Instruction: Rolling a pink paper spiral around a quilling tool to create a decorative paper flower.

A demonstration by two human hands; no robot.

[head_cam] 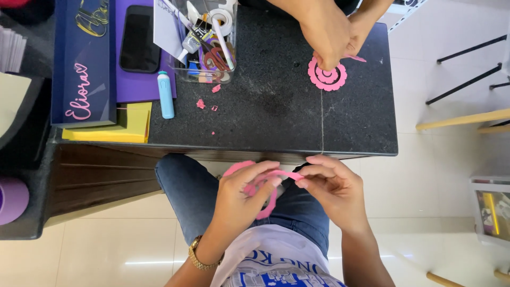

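Pinching a pink paper spiral strip (pixel 264 183) between thumb and fingertips, the left hand (pixel 241 194) is closed on its coiled end, while the right hand (pixel 332 186) grips the free tail just beside it, both held over the lap below the edge of the black table (pixel 276 111). The strip looks thin, light and limp; it would crease or tear easily, so the scalloped edge near the coil seems the safest hold. On the table another person's hands (pixel 332 29) press a second pink spiral (pixel 328 76). Further left stand a clear box of supplies (pixel 204 40), a blue glue stick (pixel 166 94) and a phone (pixel 139 38). How tightly the coil is wound is hidden behind the fingers.
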